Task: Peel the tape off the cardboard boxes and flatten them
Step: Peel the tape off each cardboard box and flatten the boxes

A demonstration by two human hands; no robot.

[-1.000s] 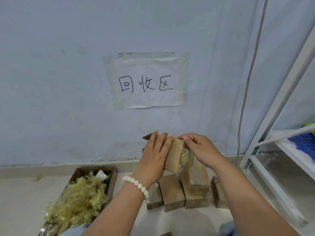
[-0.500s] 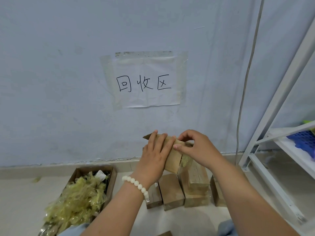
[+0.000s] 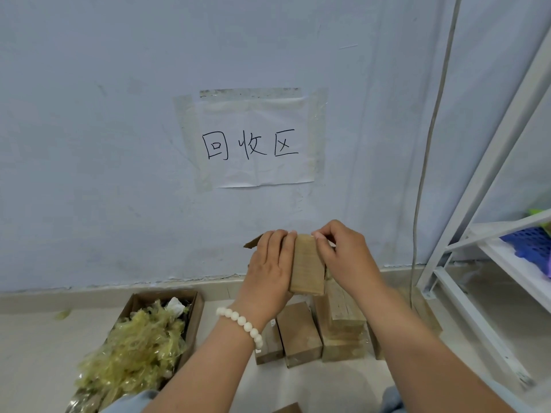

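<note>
A small cardboard box (image 3: 307, 266) is being held up in front of the wall (image 3: 89, 144), clear of the floor (image 3: 35, 338), w/ a long face turned to the camera & its length approx. upright. It is being gripped from the left by the left hand (image 3: 269, 272): the fingers are being laid along that side & curled onto the top edge. A brown flap (image 3: 253, 242) is sticking out past the knuckles. The box's top right corner is being pinched by the right hand (image 3: 346, 257), thumb & fingertips (image 3: 319, 236) bunched tight there; whether tape is caught btwn them can't be told. A white bead bracelet (image 3: 238, 318) is being worn on the left wrist. Below the hands, more small boxes (image 3: 301, 333) are being kept on the floor near the skirting, some side by side, others stacked (image 3: 343, 314). To the left, an open carton (image 3: 193, 320) is being occupied by a heap of crumpled yellowish tape (image 3: 134, 350). A paper sign (image 3: 253, 141) w/ handwritten characters is being held to the wall by clear strips. At right, a blue perforated basket (image 3: 527, 242) is being carried on a shelf of a white metal rack (image 3: 475, 189), & a grey cable (image 3: 429, 144) is hanging down the wall beside it.
</note>
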